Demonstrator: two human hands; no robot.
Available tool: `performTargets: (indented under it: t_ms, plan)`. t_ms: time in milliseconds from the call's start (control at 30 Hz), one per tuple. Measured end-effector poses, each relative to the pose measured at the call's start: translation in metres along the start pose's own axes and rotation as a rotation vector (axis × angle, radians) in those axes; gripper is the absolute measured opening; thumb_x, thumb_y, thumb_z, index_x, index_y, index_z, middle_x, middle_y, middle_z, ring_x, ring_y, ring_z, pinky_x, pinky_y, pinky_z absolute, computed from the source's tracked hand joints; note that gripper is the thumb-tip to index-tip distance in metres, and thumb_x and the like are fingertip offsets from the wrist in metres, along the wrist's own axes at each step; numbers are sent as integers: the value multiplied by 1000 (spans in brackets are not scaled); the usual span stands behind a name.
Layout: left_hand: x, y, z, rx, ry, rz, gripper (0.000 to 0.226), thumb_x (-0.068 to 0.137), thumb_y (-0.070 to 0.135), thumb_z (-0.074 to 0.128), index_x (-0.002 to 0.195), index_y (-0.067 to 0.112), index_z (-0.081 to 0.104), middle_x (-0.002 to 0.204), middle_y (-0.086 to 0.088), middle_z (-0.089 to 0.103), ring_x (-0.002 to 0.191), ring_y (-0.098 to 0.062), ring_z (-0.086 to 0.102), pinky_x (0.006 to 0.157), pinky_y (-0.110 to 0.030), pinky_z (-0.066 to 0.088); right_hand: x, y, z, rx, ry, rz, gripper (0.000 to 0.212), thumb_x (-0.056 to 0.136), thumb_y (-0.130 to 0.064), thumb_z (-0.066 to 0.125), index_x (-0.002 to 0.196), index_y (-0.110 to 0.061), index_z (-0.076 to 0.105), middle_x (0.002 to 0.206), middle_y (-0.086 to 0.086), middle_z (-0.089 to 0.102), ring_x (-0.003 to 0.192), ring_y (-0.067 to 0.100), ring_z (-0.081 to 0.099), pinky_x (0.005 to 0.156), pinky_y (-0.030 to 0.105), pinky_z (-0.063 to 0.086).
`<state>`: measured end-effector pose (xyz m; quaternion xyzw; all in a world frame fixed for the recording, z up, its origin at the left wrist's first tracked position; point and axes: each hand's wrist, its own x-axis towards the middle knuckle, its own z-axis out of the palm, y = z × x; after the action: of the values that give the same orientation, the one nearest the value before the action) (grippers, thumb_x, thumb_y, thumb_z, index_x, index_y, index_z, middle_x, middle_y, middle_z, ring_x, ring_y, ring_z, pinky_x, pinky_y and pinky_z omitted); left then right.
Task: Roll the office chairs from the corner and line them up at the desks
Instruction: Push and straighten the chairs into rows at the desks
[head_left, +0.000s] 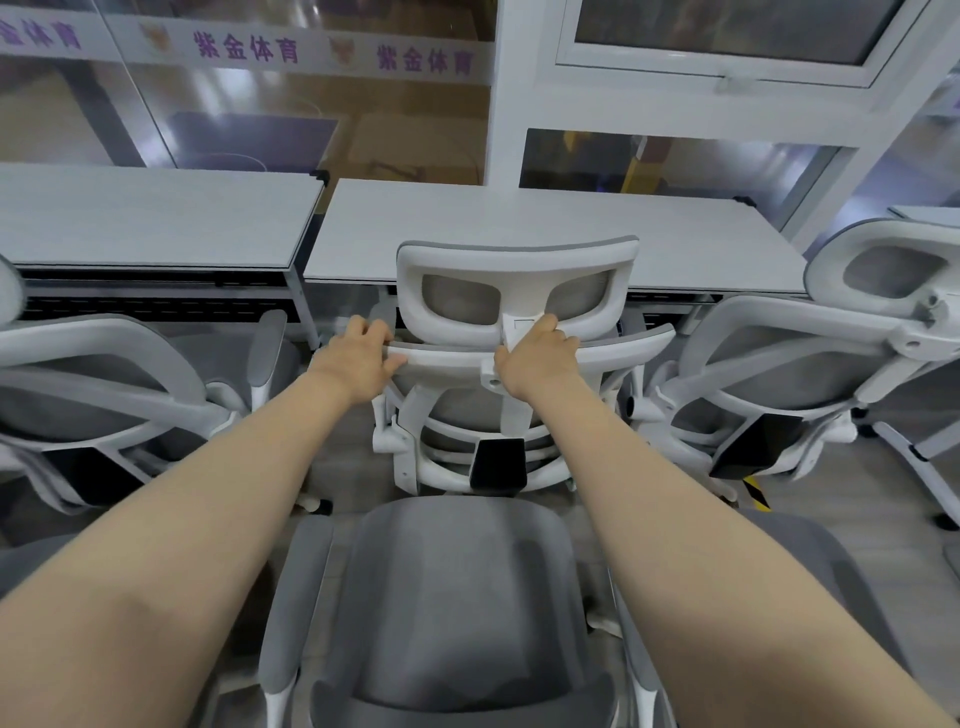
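A white-framed grey mesh office chair (514, 275) stands with its back toward me, tucked at the middle white desk (701, 244). My left hand (361, 361) grips the top rail of its backrest at the left. My right hand (537, 358) grips the same rail near the headrest post. Directly below me sits another chair, its grey seat (452, 603) facing up between my forearms.
A similar chair (104, 384) stands at the left desk (156, 218), and a third (841, 374) sits tilted at the right. Glass partitions with purple lettering (249, 49) and a white column (511, 93) rise behind the desks.
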<state>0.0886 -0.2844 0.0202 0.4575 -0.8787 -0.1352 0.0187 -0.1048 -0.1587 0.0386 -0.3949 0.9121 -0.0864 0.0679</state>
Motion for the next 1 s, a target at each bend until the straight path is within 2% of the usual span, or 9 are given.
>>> performTargets:
  t_ms: [167,267,433,500,633,733,1000]
  plan:
    - [1,-10,0,-16,-21,-26,42,92,54,46,118,21,42,126,-8,36,107,-36,50,88,-52,47,6,-12,8,-9,-15,3,59,91,-46,42,129,-2,29,125,15,44,110,31,43,77,34,25]
    - [3,-10,-2,5,-9,-12,40,93,53,46,116,20,42,123,-9,37,101,-36,53,85,-52,49,10,-10,6,8,-13,4,58,92,-45,43,128,-2,29,123,15,45,110,31,43,80,34,26]
    - [11,-13,-6,42,3,-10,40,93,52,47,114,18,43,117,-11,38,94,-36,57,83,-51,50,12,-14,-3,-67,1,-47,52,97,-40,38,126,2,31,123,14,43,110,29,46,99,37,30]
    - [13,-16,-8,50,-7,-20,40,94,52,46,115,18,43,119,-11,37,95,-36,57,83,-51,49,14,-19,0,-34,-3,-34,54,96,-42,40,126,2,31,123,13,45,113,29,46,98,36,29]
    - [17,-21,-13,42,-12,-19,40,94,50,48,117,17,43,121,-13,38,98,-38,56,84,-53,48,16,-25,7,44,-21,10,57,93,-45,44,126,0,31,123,13,47,114,30,45,85,33,26]
    - [19,-20,-16,44,-5,-15,41,94,49,48,118,16,44,121,-13,38,98,-39,56,84,-53,48,16,-26,8,66,-28,30,58,93,-44,43,127,0,30,124,13,45,115,30,43,82,32,24]
    - [15,-30,-12,25,11,-9,39,94,47,48,114,14,43,118,-14,37,96,-39,55,82,-53,50,7,-32,1,17,-33,-15,55,95,-42,42,126,1,30,123,14,46,111,28,46,97,36,32]
